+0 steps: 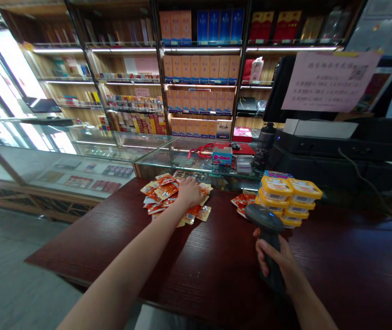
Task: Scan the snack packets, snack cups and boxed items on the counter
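**Scanner in one hand, the other on the snack pile**

The right hand [278,259] is wrapped firmly round the handle of a barcode scanner [264,219], a dark grey pistol-shaped tool with a rounded head held upright above the fist. Under both forearms lies a dark red wooden counter [216,275].

Further out, the left hand [189,191] rests palm down, fingers curled, on a loose heap of snack packets [161,192]: small, flat, shiny orange-and-red sachets spread about the hand. Whether it has gripped one cannot be told.

Just beyond the scanner's head stand stacked yellow-lidded tubs [290,195], with a few more red packets [241,200] lying between them and the left hand.

Past both hands runs a glass display case [182,158] carrying a small blue box [222,156]. Beyond the right hand sits a black till [336,146] with a pink notice [329,82]. Lit shelves [199,68] of orange and blue cartons fill the back wall.
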`<state>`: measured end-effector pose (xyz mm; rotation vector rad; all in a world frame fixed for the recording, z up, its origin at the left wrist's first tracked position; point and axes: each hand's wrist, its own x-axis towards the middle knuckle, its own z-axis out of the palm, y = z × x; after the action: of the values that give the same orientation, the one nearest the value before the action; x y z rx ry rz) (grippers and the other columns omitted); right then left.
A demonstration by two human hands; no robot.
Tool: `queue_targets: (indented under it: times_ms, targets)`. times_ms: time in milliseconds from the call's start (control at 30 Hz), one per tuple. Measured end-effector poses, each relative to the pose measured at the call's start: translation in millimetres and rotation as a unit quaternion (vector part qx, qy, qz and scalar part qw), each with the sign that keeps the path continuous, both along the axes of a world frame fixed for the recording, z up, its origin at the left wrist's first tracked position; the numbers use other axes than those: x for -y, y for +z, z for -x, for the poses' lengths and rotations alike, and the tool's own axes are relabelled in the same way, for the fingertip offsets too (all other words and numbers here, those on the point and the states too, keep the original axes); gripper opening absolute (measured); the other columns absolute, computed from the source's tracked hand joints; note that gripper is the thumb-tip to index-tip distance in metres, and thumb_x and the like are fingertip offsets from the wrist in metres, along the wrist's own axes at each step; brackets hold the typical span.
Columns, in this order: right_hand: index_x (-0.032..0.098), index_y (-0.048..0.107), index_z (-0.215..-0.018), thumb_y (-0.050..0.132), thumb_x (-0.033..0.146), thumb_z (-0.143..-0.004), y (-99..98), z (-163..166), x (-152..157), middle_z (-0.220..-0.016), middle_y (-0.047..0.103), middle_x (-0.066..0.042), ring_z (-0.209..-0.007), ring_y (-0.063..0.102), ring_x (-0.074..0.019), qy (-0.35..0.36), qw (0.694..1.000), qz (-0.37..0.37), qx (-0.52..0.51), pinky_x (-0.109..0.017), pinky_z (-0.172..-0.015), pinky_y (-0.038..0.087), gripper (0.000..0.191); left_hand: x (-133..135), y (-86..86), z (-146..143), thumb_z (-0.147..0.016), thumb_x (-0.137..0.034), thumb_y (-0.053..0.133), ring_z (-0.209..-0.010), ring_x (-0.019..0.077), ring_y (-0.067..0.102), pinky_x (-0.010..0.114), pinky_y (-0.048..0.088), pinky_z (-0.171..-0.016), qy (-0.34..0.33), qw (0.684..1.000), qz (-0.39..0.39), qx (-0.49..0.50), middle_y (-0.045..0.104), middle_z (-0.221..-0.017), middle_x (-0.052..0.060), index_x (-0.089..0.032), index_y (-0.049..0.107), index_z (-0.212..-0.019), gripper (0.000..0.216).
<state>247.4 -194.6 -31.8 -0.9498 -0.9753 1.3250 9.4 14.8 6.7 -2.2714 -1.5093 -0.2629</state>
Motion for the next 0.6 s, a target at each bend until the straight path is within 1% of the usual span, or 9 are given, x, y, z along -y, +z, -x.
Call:
queue_targets:
  times_ms: [67,133,267,400,467,533,600]
  targets:
    - [0.020,0.051,-0.098,0.071,0.042,-0.075,-0.2,0,0,-0.055,0.052,0.009,-0.032,0.045,-0.0050,-0.003,1.000,0.000,0.000,-0.015,-0.032,0.037,0.037,7,-2.0,-7,-0.081,-0.048,0.052,-0.102,0.0307,0.046,0.043,0.031,-0.088,0.002,1.000,-0.005,-0.003,0.063,-0.097,0.017,-0.012,0.073,-0.090,0.042]
    - [0.020,0.051,-0.098,0.072,0.042,-0.075,-0.7,0,0,-0.056,0.053,0.009,-0.032,0.045,-0.0053,-0.004,1.000,0.001,-0.003,-0.016,-0.031,0.037,0.038,13,-4.0,-13,-0.080,-0.047,0.055,-0.102,0.0313,0.046,0.043,0.032,-0.086,0.013,1.000,0.002,0.000,0.063,-0.098,0.018,-0.013,0.073,-0.089,0.040]
    - [0.021,0.051,-0.098,0.072,0.043,-0.074,-2.2,-1,-1,-0.055,0.053,0.008,-0.032,0.044,-0.0055,-0.007,1.000,0.004,-0.002,-0.016,-0.031,0.036,0.038,19,-1.6,-15,-0.081,-0.037,0.056,-0.099,0.0325,0.046,0.043,0.033,-0.083,0.068,0.997,0.013,0.034,0.063,-0.095,0.019,-0.013,0.072,-0.089,0.031]
    - [0.021,0.052,-0.097,0.073,0.043,-0.074,-2.6,-1,-1,-0.055,0.053,0.008,-0.032,0.045,-0.0060,-0.009,1.000,0.009,-0.002,-0.016,-0.031,0.037,0.038,19,8.9,-7,-0.080,-0.022,0.053,-0.100,0.0322,0.047,0.043,0.033,-0.083,0.128,0.990,0.024,0.059,0.065,-0.093,0.018,-0.012,0.071,-0.090,0.023]
    - [0.021,0.052,-0.097,0.073,0.043,-0.073,-1.9,-1,-1,-0.055,0.053,0.008,-0.032,0.045,-0.0060,-0.007,1.000,0.006,-0.003,-0.016,-0.031,0.037,0.038,19,12.9,-1,-0.080,-0.015,0.050,-0.102,0.0312,0.048,0.043,0.033,-0.084,0.156,0.986,0.026,0.061,0.065,-0.094,0.017,-0.013,0.071,-0.091,0.024]
    - [0.021,0.052,-0.097,0.073,0.043,-0.073,-0.6,-1,-1,-0.055,0.053,0.008,-0.032,0.045,-0.0055,-0.005,1.000,0.004,-0.002,-0.016,-0.031,0.037,0.038,20,13.8,2,-0.080,-0.011,0.047,-0.104,0.0308,0.048,0.042,0.034,-0.084,0.154,0.986,0.025,0.060,0.063,-0.098,0.016,-0.014,0.070,-0.092,0.027]
    - [0.021,0.052,-0.097,0.072,0.043,-0.074,0.8,-1,0,-0.055,0.052,0.009,-0.032,0.045,-0.0051,-0.004,1.000,0.009,-0.001,-0.015,-0.031,0.037,0.038,21,11.7,4,-0.079,-0.008,0.046,-0.107,0.0299,0.047,0.042,0.034,-0.086,0.109,0.992,0.031,0.053,0.062,-0.103,0.015,-0.016,0.070,-0.093,0.029]
